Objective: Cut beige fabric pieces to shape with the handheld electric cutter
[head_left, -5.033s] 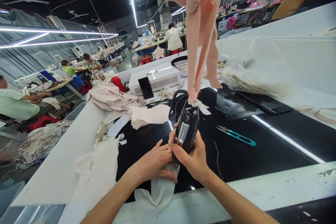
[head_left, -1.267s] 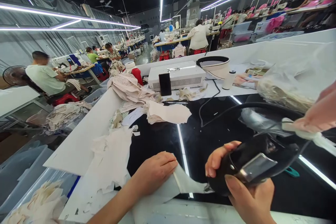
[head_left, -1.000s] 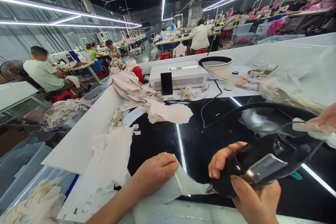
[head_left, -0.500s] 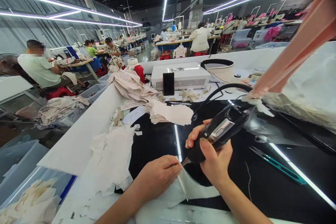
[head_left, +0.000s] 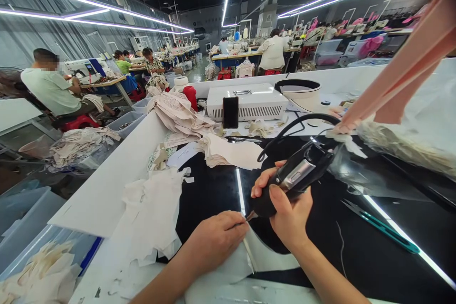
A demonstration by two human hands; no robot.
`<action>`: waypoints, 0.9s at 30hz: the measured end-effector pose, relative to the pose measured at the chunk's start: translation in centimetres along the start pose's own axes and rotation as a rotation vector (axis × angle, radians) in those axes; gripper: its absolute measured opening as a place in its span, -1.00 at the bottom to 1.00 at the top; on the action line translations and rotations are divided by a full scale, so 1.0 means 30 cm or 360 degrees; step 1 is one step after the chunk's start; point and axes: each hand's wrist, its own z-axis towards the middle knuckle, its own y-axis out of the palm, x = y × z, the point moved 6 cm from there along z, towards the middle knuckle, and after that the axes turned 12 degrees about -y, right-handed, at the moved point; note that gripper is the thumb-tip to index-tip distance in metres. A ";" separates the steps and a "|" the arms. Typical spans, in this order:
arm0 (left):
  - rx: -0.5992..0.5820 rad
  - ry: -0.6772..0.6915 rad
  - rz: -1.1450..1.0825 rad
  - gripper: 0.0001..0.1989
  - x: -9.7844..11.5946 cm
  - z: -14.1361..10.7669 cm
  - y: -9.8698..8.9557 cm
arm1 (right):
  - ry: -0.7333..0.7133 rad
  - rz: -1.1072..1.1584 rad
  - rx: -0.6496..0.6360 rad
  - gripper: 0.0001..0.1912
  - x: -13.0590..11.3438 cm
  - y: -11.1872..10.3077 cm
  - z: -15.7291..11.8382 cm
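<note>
My right hand point(head_left: 290, 216) wraps around a black corded hand tool point(head_left: 295, 171) with a silver strip on its body, held tilted. Its narrow metal tip point(head_left: 251, 216) points down-left, close to the fingertips of my left hand point(head_left: 217, 237). Those left fingers are pressed together on the edge of a thin pale fabric piece point(head_left: 267, 255), at the near side of the glossy black work surface point(head_left: 210, 194). What lies under the left fingertips is hidden. From the tool's rear a black cable point(head_left: 281, 130) loops back, beside a hanging peach fabric strip point(head_left: 395, 61).
Teal thread snips point(head_left: 384, 228) lie on the right. Off-white cut pieces point(head_left: 153, 209) and a fabric stack point(head_left: 231, 151) sit left and behind. A white vented box point(head_left: 245, 99) with a phone point(head_left: 231, 112) stands at the back. Other people work at distant tables.
The tool and my right hand have shifted very slightly left. My left hand stays on the pale fabric; the view has moved a little.
</note>
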 end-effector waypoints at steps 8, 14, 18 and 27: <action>-0.0023 -0.0006 -0.0013 -0.78 0.001 -0.001 -0.001 | -0.0011 -0.0046 0.0005 -0.71 -0.003 -0.002 -0.007; -0.0014 -0.0009 0.0006 -0.77 -0.006 -0.007 0.001 | -0.0048 -0.0041 0.0031 -0.70 -0.038 -0.016 -0.008; -0.0095 -0.0058 -0.0023 -0.76 -0.012 -0.008 0.006 | -0.0036 -0.0046 0.0026 -0.69 -0.037 -0.016 -0.017; -0.0068 -0.0004 0.0019 -0.78 -0.012 -0.009 -0.002 | -0.0022 -0.0056 0.0052 -0.69 -0.048 -0.020 -0.020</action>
